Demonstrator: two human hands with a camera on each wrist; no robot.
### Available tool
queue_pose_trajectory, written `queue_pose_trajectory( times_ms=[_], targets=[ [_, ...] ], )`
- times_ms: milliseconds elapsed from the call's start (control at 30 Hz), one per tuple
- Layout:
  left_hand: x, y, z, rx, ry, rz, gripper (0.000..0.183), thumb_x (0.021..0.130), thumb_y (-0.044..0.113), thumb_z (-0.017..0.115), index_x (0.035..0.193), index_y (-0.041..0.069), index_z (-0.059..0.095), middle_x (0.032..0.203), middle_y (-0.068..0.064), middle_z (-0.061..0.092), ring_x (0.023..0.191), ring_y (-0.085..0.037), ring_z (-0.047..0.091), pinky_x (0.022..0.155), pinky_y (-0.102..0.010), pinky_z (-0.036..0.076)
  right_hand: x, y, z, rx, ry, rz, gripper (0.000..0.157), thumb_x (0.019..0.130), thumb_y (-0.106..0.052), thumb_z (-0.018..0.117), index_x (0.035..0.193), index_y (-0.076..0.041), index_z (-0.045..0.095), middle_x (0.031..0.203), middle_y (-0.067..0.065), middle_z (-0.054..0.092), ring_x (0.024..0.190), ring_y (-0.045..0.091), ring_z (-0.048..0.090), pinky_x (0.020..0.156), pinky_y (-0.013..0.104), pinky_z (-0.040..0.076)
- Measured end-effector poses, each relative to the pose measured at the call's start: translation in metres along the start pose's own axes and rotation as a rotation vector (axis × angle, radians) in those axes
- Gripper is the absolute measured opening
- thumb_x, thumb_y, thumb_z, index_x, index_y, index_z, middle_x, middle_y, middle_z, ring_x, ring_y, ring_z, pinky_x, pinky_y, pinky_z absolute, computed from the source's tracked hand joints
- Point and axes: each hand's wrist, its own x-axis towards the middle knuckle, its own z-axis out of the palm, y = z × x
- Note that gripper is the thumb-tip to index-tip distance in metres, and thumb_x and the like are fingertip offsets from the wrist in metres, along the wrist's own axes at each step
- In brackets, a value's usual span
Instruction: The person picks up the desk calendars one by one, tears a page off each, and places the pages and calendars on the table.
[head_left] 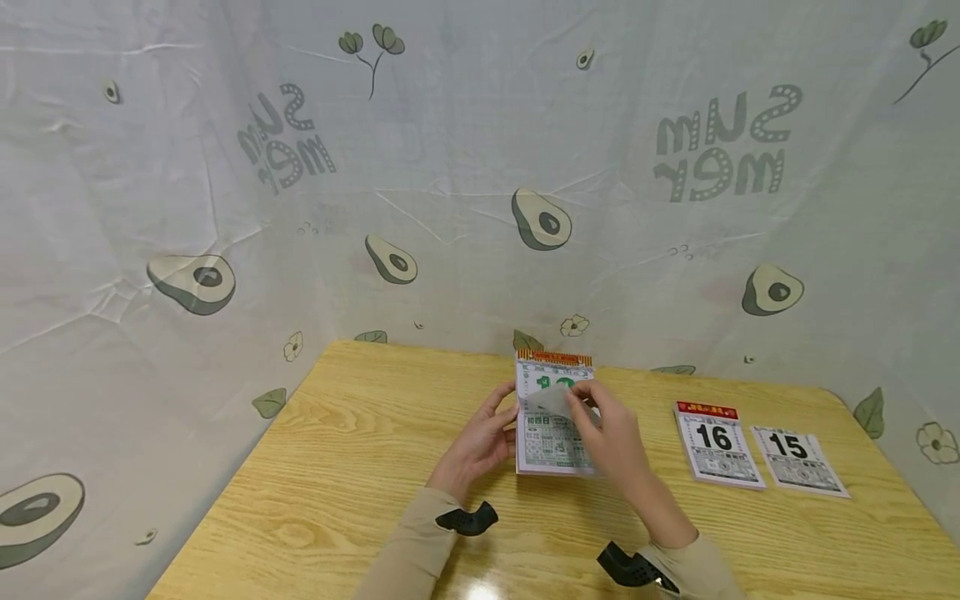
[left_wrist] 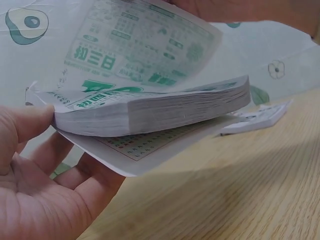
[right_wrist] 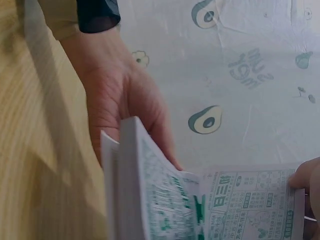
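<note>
A thick tear-off calendar (head_left: 542, 450) with green print and a red-and-gold top strip tilts up over the table. My left hand (head_left: 480, 442) grips its left edge, thumb on the page block and fingers behind the backing card (left_wrist: 135, 162). With thumb and fingers, my right hand (head_left: 617, 429) pinches the free end of a thin lifted page (left_wrist: 145, 42). That page is folded upward, its lower end away from the pad, and in the head view it partly covers the large green number. Green print shows on it in the right wrist view.
To the right on the wooden table (head_left: 315, 467) lie a calendar pad (head_left: 723, 458) showing 16, with a red top, and another pad (head_left: 804, 475) showing 15. A pale curtain (head_left: 465, 150) with avocado prints hangs behind and at the left of the table.
</note>
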Motion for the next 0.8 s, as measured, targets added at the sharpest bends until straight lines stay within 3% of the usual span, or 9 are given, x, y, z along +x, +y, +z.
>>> queue_pose_trajectory(
  times_ms=[133,233,667,800],
  targets=[
    [0.000,-0.001,-0.001,0.008,-0.001,0.006,0.036,0.107,0.014,0.032,0.138,0.031,0.039,0.114,0.000,0.062,0.095,-0.018,0.066,0.075,-0.035,0.054,0.013,0.001,-0.003,-0.075,-0.016,-0.036,0.008,0.089,-0.001,0.066,0.097,-0.001,0.063,0.089,0.010,0.067,0.082,0.021,0.066,0.070,0.032,0.058],
    [-0.001,-0.001,-0.001,0.001,0.005,0.002,0.035,0.107,0.014,0.033,0.137,0.031,0.039,0.114,0.000,0.062,0.095,-0.018,0.066,0.076,-0.036,0.054,0.024,0.004,-0.005,-0.115,-0.018,-0.066,0.009,0.090,-0.003,0.067,0.098,0.000,0.064,0.091,0.012,0.067,0.085,0.024,0.067,0.070,0.038,0.057],
    [-0.001,-0.001,-0.001,0.013,-0.020,0.015,0.036,0.105,0.015,0.039,0.137,0.032,0.042,0.115,0.000,0.065,0.094,-0.018,0.066,0.076,-0.036,0.054,0.080,0.011,-0.012,-0.321,0.028,-0.267,0.010,0.089,-0.006,0.067,0.097,0.000,0.067,0.086,0.016,0.070,0.075,0.028,0.065,0.063,0.040,0.054],
    [-0.001,-0.001,0.000,0.011,-0.018,0.010,0.036,0.105,0.014,0.039,0.136,0.032,0.042,0.113,0.000,0.065,0.094,-0.018,0.065,0.076,-0.035,0.053,0.093,0.014,-0.011,-0.348,0.035,-0.293,0.010,0.090,-0.006,0.067,0.097,0.000,0.067,0.086,0.016,0.069,0.075,0.029,0.064,0.065,0.041,0.053]
  ],
)
